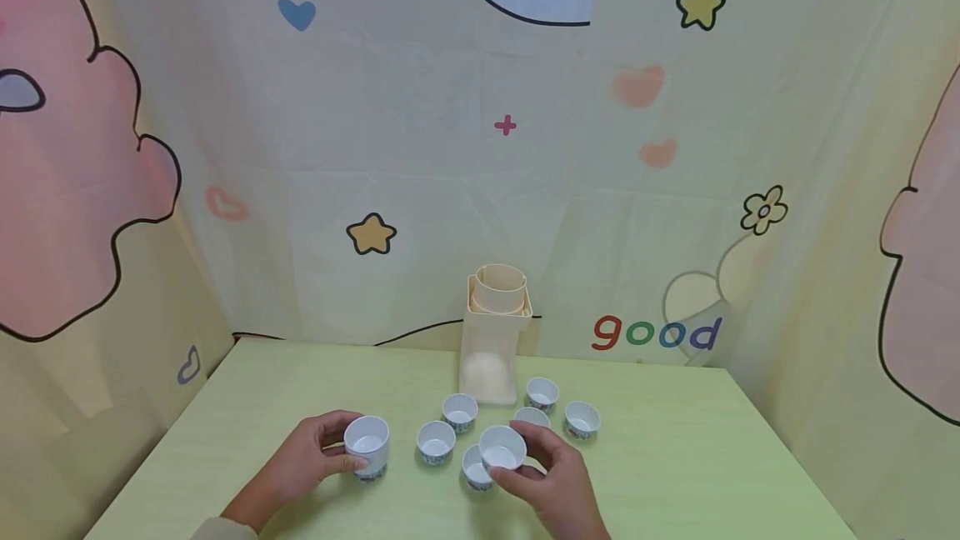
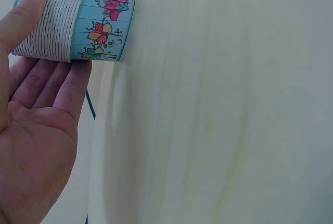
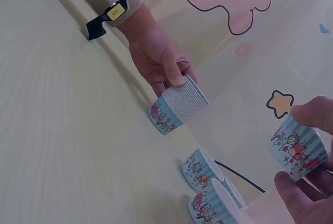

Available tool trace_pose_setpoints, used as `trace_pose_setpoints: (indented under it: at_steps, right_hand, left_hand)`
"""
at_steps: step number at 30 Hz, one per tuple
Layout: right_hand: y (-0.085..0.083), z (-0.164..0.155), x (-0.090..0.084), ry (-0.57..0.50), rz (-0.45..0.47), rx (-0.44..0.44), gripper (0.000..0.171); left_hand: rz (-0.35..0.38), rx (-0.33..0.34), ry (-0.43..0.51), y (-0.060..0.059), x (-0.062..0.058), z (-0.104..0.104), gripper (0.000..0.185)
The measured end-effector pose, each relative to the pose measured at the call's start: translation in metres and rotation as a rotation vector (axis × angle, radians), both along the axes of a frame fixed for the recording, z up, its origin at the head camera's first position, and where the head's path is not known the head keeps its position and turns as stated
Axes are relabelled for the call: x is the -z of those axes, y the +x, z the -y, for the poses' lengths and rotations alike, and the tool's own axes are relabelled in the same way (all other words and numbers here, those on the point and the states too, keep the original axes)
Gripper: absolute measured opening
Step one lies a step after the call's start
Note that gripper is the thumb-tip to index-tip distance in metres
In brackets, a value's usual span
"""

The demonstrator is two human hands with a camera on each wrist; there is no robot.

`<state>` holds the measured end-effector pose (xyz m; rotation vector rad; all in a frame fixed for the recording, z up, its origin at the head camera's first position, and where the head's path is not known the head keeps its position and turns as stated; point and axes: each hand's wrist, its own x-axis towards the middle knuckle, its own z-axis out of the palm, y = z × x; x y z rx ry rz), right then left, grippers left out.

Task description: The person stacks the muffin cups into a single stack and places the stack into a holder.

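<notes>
Left hand [image 1: 303, 461] grips a cup [image 1: 367, 444] standing on the table [image 1: 675, 473] — right hand [image 1: 551, 482] pinches another cup [image 1: 502, 448], lifted just above the cluster of cups [image 1: 459, 412] mid-table.

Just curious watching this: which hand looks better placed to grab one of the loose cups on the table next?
Probably the right hand. It holds a cup lifted right above the loose cups, while the left hand grips its own cup off to the side.
</notes>
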<state>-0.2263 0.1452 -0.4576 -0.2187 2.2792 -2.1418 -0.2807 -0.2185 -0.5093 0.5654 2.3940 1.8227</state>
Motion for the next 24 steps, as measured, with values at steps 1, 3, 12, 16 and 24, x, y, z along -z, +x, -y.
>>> trace_pose_setpoints:
  at_steps: [1,3,12,16,24]
  right_hand:
    - [0.0,0.001,0.0,-0.004,-0.005,-0.005,0.071]
    - [0.0,0.003,-0.001,-0.01,-0.011,-0.012,0.071]
    - [0.002,0.015,-0.006,-0.065,-0.046,0.002,0.065]
    - [0.002,0.021,-0.005,-0.085,-0.069,-0.015,0.061]
    - [-0.001,0.035,-0.004,-0.125,-0.077,-0.064,0.061]
  left_hand:
    - [0.001,0.001,0.004,0.0,0.0,0.0,0.065]
    - [0.003,0.001,0.008,0.0,-0.001,0.0,0.065]
    - [-0.003,0.001,0.001,-0.001,0.0,0.0,0.064]
    - [-0.001,-0.003,-0.004,0.0,0.0,0.0,0.065]
    - [-0.003,0.0,-0.001,0.0,0.0,0.0,0.064]
